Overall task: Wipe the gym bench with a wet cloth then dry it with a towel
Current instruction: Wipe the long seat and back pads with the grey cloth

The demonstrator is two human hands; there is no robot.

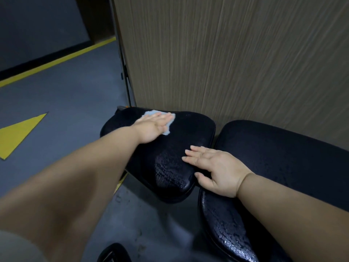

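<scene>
Before me: wood-grain wall panel (226, 53). Grey floor (66, 91) to my left carries a yellow stripe (56, 62) and yellow triangle (17, 135). Lighting dim.

— The pad (170, 163)?
— Black leather-like cover, crackled, glossy where wet.
— The cloth (171, 119)?
— Soft pale-blue fabric. The panel (226, 53) is matt wood grain, the floor (75, 91) smooth matt grey.

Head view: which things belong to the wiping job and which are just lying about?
Job: cloth under the left hand; seat pad; back pad; right hand, fingers on the seat pad.
Lying about: wooden panel; floor; yellow triangle.
</scene>
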